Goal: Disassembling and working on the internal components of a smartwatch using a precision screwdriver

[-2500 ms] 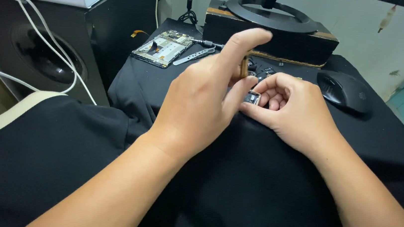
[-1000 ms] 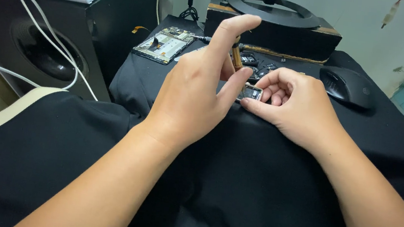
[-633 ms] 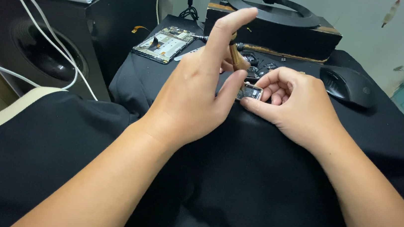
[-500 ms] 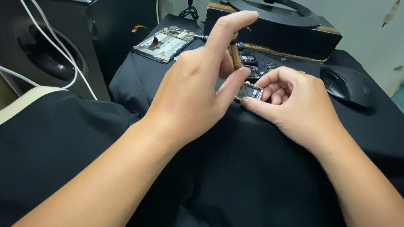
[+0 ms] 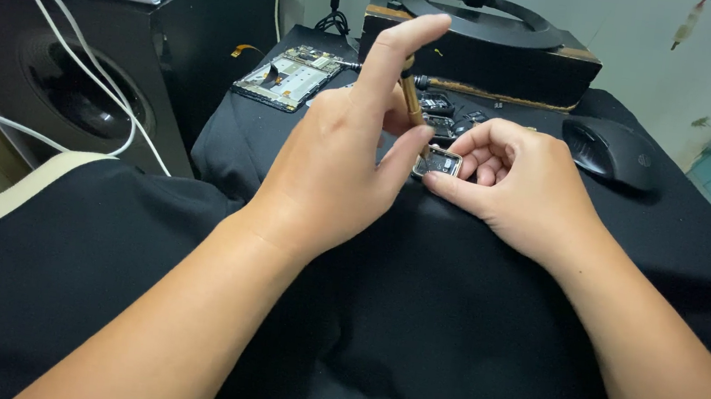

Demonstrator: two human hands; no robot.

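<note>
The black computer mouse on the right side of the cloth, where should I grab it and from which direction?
Take the mouse by its two long flanks, with the palm over its rounded hump, coming from above and the near right. It lies flat on the black cloth, apart from the right hand, with bare cloth around it on that side.

Two hands are over the worktop: one left hand (image 5: 337, 167) and one right hand (image 5: 520, 186). One gold-coloured precision screwdriver (image 5: 411, 104) stands in the left hand. One small silver-rimmed component (image 5: 439, 162) sits at the fingertips of both hands. One opened phone body with its circuit board showing (image 5: 289, 76) lies toward the far left corner of the worktop (image 5: 448, 324). One black computer mouse (image 5: 611, 152) lies toward the far right edge. One black box with one round monitor stand on it (image 5: 512, 53) stands at the far edge. A cluster of small dark parts (image 5: 448, 117) lies before the box; their number cannot be told. One dark speaker (image 5: 77, 87) stands off the left edge, with two white cables (image 5: 57, 27) crossing it.
</note>
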